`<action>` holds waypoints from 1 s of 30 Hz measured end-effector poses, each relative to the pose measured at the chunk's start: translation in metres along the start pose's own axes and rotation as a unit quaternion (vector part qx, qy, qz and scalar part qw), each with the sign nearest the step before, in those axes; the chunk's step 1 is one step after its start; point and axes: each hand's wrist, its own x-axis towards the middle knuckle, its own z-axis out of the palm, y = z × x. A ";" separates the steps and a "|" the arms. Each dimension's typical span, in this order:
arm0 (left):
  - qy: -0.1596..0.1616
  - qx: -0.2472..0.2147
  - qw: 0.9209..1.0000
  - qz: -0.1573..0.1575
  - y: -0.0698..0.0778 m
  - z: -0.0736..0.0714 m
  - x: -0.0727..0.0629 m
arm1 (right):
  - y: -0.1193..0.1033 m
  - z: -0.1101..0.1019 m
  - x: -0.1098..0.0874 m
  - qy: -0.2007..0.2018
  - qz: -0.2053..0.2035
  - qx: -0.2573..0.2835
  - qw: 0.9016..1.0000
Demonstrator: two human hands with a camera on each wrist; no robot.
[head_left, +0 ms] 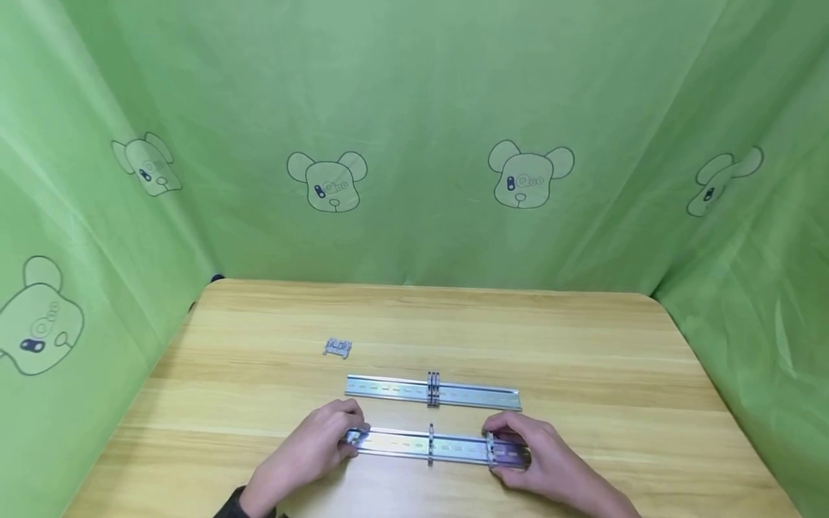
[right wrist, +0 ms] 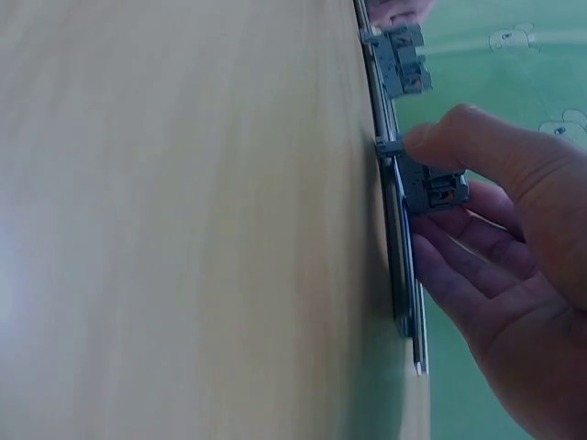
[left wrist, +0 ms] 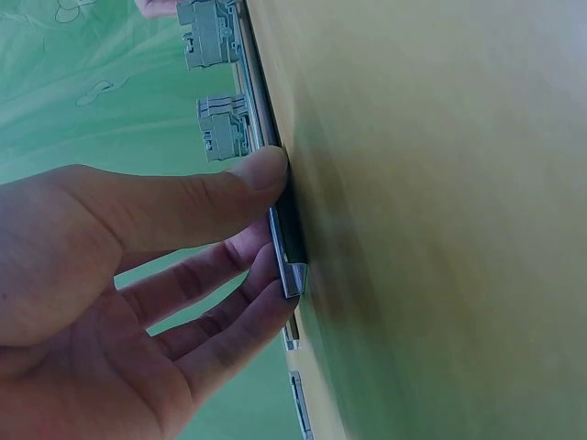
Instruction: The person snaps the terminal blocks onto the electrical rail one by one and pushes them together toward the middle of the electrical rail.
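A slotted metal DIN rail [head_left: 395,442] lies across the near part of the table. Its left end is gripped by my left hand [head_left: 320,439], thumb on the near edge and fingers on the far side. Toward the rail's right end, my right hand [head_left: 544,457] pinches a grey terminal block [right wrist: 431,188] between thumb and fingers. The block sits across the rail, upright in the right wrist view. Another grey terminal block [head_left: 430,446] stands on the rail near its middle, apart from both hands.
Behind lies a second metal rail [head_left: 388,388], carrying several terminal blocks [head_left: 433,390] side by side near its middle. One loose terminal block [head_left: 337,348] lies farther back on the left of the wooden table [head_left: 550,331]. Green curtains [head_left: 414,86] hang around the table.
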 end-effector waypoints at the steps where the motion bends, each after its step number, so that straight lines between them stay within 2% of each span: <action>1: 0.001 0.002 1.000 0.000 0.000 0.000 0.000 | 0.000 0.002 0.001 0.001 0.001 -0.001 1.000; 14: 0.003 0.001 1.000 -0.007 -0.005 0.004 -0.004 | -0.012 0.023 0.018 -0.010 0.036 0.005 0.999; 22: 0.004 -0.002 1.000 -0.008 -0.005 0.003 -0.002 | -0.015 0.033 0.025 -0.002 0.029 0.008 1.000; 30: 0.002 -0.005 1.000 -0.008 -0.005 0.002 0.000 | -0.020 0.039 0.032 0.000 0.041 0.004 0.999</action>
